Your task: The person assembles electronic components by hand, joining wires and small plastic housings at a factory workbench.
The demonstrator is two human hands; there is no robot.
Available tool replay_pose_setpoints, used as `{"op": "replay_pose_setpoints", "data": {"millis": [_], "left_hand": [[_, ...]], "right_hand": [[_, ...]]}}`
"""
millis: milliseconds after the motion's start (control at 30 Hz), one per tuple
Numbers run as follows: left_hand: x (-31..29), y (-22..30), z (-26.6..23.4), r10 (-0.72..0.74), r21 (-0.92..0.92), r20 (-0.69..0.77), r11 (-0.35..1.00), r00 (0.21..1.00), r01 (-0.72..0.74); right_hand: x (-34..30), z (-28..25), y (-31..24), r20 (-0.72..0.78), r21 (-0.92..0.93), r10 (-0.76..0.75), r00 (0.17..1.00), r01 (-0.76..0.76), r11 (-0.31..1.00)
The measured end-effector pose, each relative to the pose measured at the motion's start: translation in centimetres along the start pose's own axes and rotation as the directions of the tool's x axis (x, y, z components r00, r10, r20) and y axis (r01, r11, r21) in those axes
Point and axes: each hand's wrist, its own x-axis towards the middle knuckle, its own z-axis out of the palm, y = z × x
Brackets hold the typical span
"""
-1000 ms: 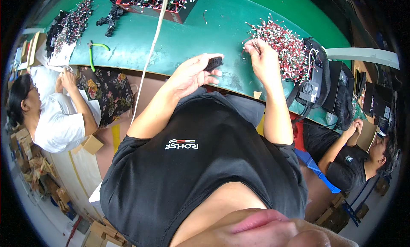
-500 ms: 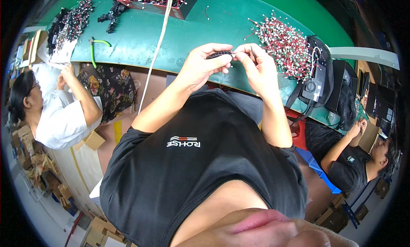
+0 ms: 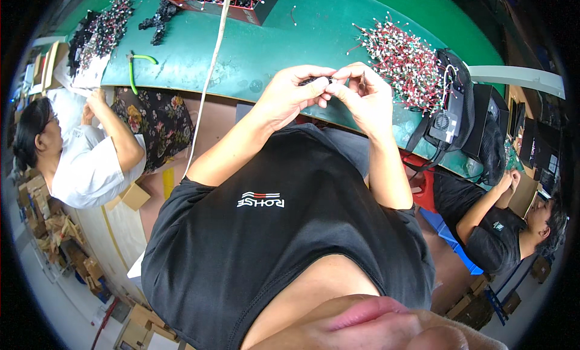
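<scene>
My left hand (image 3: pixel 295 97) is closed on a small black part (image 3: pixel 315 80), dark and ridged, mostly covered by the fingers. Against its right end, my right hand (image 3: pixel 366 99) pinches with thumb and forefinger. What that pinch holds is too small to name. Both hands are raised over the near edge of the green worktable (image 3: pixel 266 54), fingertips touching or nearly so. A heap of small white connectors with red wires (image 3: pixel 402 66) lies just beyond my right hand.
A red box (image 3: pixel 257 14) of wired parts stands at the far side. Green-handled cutters (image 3: pixel 132 72) and black parts (image 3: pixel 158 23) lie left. A white cord (image 3: pixel 211 78) hangs across the view. A black bag (image 3: pixel 450 117) sits right. Co-workers sit left (image 3: pixel 90 150) and right (image 3: pixel 489 229).
The fingers of both hands have closed in nearer each other, and less of the black part shows. My right fingers are more curled. The white cord appears shifted left.
</scene>
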Motion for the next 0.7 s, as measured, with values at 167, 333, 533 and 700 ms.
{"op": "replay_pose_setpoints", "data": {"millis": [167, 333, 533, 700], "left_hand": [[0.4, -0.2, -0.3, -0.028, 0.038, 0.026, 0.999, 0.999, 0.027], [0.3, -0.2, -0.2, -0.034, -0.062, 0.057, 0.997, 0.998, 0.037], [0.1, 0.5, 0.3, -0.048, -0.124, 0.036, 0.991, 0.998, 0.052], [-0.1, 1.3, 0.2, -0.071, -0.165, 0.063, 0.983, 0.995, 0.080]], "right_hand": [[-0.2, 0.1, -0.8, -0.030, -0.039, -0.032, 0.999, 0.031, 0.999], [-0.4, -0.1, -1.2, -0.017, -0.174, -0.119, 0.993, 0.115, 0.978], [-0.2, -0.5, -2.2, 0.026, -0.333, -0.333, 0.943, 0.322, 0.886], [-0.2, -0.7, -3.1, 0.058, -0.407, -0.376, 0.925, 0.366, 0.837]]}}
